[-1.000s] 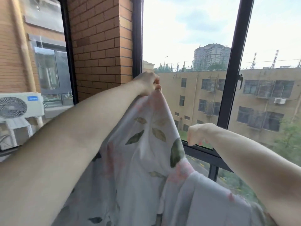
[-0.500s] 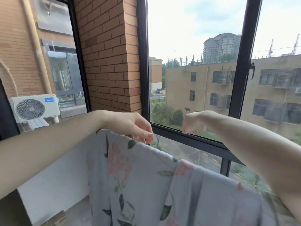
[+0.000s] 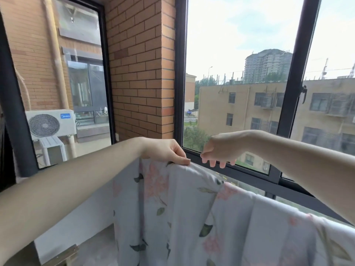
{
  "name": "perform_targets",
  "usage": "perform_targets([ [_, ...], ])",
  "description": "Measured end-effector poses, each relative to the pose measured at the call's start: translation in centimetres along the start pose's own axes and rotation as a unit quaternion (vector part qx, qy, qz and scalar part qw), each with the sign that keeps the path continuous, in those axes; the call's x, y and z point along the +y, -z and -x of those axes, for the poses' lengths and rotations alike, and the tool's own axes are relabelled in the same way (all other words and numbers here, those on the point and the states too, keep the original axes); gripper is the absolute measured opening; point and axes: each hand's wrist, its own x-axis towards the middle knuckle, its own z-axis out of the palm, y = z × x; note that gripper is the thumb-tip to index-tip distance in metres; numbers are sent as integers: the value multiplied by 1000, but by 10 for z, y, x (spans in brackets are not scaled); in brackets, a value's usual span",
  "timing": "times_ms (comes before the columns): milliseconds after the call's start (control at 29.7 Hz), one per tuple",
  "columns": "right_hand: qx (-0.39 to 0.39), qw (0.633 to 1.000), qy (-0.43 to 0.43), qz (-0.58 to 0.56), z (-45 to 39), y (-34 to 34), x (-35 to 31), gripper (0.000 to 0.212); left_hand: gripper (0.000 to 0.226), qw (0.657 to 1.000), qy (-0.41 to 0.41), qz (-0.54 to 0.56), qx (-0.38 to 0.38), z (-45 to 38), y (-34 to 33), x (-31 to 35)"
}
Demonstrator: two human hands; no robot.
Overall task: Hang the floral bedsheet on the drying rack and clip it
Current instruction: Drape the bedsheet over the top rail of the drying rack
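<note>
The floral bedsheet (image 3: 184,208), pale grey-blue with pink flowers and green leaves, hangs draped over a line that runs from the centre down to the lower right; the rack itself is hidden under the cloth. My left hand (image 3: 165,150) rests on the sheet's top fold, its fingertips pinching the cloth at the highest point. My right hand (image 3: 219,150) hovers just right of it, above the fold, fingers hanging down loosely and holding nothing. No clip shows.
A black-framed window (image 3: 288,77) stands right behind the sheet, with its sill bar (image 3: 249,174) close to my right hand. A brick pillar (image 3: 142,70) rises behind my left hand. An air-conditioner unit (image 3: 50,124) sits outside at the left.
My left hand has come down from its raised position, bringing the sheet's top onto the line. The right hand has moved left toward it and its fingers have loosened. The camera tilted down.
</note>
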Motion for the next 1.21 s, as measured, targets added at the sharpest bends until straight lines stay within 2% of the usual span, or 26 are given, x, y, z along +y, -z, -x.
perform_targets([
  [67, -35, 996, -15, -77, 29, -13, 4, 47, 39, 1000, 4, -11, 2, -4, 9, 5],
  [168, -42, 984, -26, -170, 53, -48, 19, 75, 38, 998, -16, -35, 45, -5, 28, 19],
  [236, -47, 966, -16, -253, 52, -66, 32, 97, 34, 997, -13, -34, 67, -10, 41, 28],
  [270, -59, 951, -20, -302, 57, -75, 36, 100, 33, 997, -13, -42, 57, -15, 41, 34],
  [337, -80, 940, -28, -329, 63, -81, 35, 97, 33, 996, -11, -71, 54, -25, 42, 42],
  [404, -54, 947, -50, -312, 77, -80, 40, 95, 36, 993, -19, -94, 61, -38, 38, 51],
  [505, -1, 981, -62, -182, 100, -75, 47, 98, 35, 990, -6, -105, 95, -46, 44, 54],
  [607, 62, 991, -83, -89, 141, -70, 65, 73, 41, 984, -5, -114, 134, -54, 48, 55],
  [674, 106, 985, -102, -90, 166, -75, 79, 59, 36, 983, -4, -98, 157, -62, 45, 57],
  [775, 156, 972, -117, -131, 197, -89, 91, 63, 30, 984, 9, -97, 151, -80, 25, 53],
  [842, 177, 961, -124, -173, 209, -93, 89, 60, 36, 984, 28, -128, 120, -92, 7, 46],
  [910, 195, 953, -135, -191, 213, -94, 89, 48, 43, 983, 49, -149, 101, -100, -12, 36],
  [1078, 252, 942, -152, -161, 228, -97, 97, 52, 32, 991, 92, -101, -8, -107, -38, 21],
  [1213, 219, 945, -176, -167, 253, -96, 103, 49, 39, 990, 81, -97, 61, -107, -35, 20],
])
